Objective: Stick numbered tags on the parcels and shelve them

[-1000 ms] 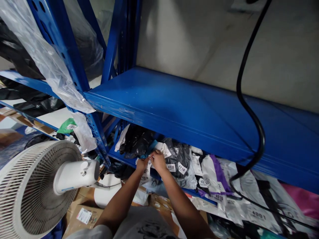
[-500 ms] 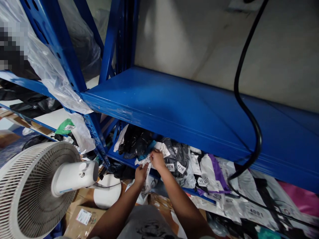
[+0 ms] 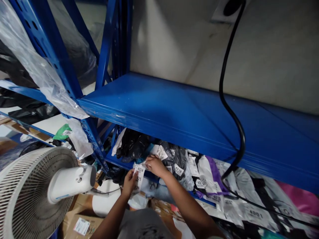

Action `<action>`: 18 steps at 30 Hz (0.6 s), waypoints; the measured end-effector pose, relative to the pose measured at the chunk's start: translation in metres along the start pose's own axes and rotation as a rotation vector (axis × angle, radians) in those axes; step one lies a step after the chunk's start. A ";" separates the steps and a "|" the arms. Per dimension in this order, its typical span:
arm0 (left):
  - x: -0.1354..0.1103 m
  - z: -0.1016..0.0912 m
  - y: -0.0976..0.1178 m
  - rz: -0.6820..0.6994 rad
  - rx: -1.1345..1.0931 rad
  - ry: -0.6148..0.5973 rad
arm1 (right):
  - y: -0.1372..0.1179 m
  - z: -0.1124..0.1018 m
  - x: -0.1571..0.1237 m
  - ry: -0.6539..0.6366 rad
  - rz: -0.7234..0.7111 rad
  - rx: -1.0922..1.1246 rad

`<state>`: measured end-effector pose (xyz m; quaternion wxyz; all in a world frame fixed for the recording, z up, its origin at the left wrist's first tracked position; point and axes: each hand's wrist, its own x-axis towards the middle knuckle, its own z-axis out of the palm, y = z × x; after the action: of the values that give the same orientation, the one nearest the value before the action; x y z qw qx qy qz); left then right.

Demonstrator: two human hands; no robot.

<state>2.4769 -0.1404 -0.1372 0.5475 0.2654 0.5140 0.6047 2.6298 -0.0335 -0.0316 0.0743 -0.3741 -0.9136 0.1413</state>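
Observation:
My left hand pinches a strip of white number labels that hangs down, with 4024 on its top label. My right hand is beside the top of the strip, fingers bent and closed at the edge of a whitish plastic package; what lies between its fingertips is hidden. Behind the hands, on the lower shelf, are black plastic bags and a teal bag. Right of my right hand lies a dark grey bag with the label 4019.
A blue shelf board spans above the hands. At left stands a white fan, with a cardboard box near its base. A black cable hangs at right, over several labelled bags such as a white-and-purple one.
My left hand has moved left and down, and the label strip now shows its top numbers. My right hand has shifted slightly left and lower. The view has moved a little.

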 end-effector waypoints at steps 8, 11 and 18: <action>0.031 0.027 0.018 -0.030 -0.145 0.064 | -0.002 -0.006 0.039 0.080 0.055 0.089; 0.044 0.033 0.016 -0.038 -0.169 0.182 | -0.002 0.002 0.046 0.083 0.082 0.104; 0.070 0.038 0.007 -0.046 -0.116 0.386 | -0.005 0.017 0.051 0.134 0.211 0.094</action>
<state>2.4899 -0.0613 -0.1354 0.4669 0.1009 0.5794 0.6604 2.5866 -0.0041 -0.0444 0.1374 -0.4726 -0.8546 0.1654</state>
